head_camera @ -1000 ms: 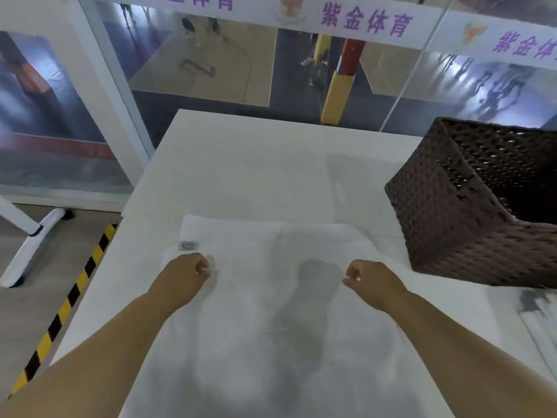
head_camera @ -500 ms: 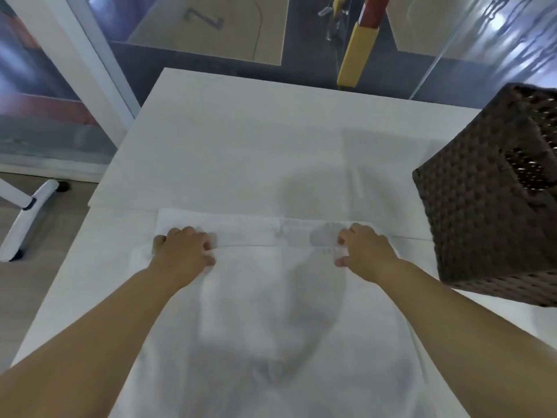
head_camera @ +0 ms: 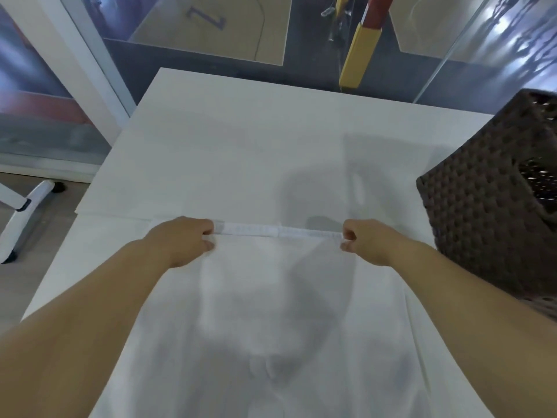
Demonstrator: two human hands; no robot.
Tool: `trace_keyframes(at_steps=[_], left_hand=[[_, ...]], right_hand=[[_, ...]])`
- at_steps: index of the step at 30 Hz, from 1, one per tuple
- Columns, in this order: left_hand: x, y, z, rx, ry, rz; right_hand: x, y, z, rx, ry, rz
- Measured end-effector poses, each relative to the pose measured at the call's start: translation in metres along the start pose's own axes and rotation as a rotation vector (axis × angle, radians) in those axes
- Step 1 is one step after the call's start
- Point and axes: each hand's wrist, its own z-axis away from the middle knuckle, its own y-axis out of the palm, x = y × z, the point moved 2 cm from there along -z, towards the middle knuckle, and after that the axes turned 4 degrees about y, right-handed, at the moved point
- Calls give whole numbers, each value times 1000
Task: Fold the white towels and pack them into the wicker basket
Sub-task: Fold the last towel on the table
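Observation:
A white towel (head_camera: 271, 312) lies spread on the white table (head_camera: 241, 140), reaching from its far hem down past the frame's bottom. My left hand (head_camera: 180, 241) pinches the far hem at its left end, fingers curled round the edge. My right hand (head_camera: 366, 241) pinches the same hem at its right end. The hem runs taut and straight between the two hands. The dark brown wicker basket (head_camera: 482, 224) stands at the right, just beyond my right forearm, with its opening partly out of frame.
Beyond the table's far edge are glass panels and a yellow and red post (head_camera: 360, 55). A white wheeled leg (head_camera: 24, 215) stands on the floor to the left. The table's left edge runs close to my left arm.
Both hands went from resting on the towel to pinching its far hem, which now stretches taut between them. The view has tilted further down and closer.

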Motion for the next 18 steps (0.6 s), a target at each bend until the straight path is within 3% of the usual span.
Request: trace_keyframes(at_steps=[7,11,16,18], left_hand=[[-5,3,-19,-56,51,-217],[4,19,-17,-159,46,-122],[10,28,-17,-176,34,-98],[8,28,-15,-140,8,57]], right_hand=[[4,0,-15,-61,-3,170],[-2,14,-17,-119,-46,65],[-4,24,-10,-165,-61,90],[-3,25,-7,-121,-43,118]])
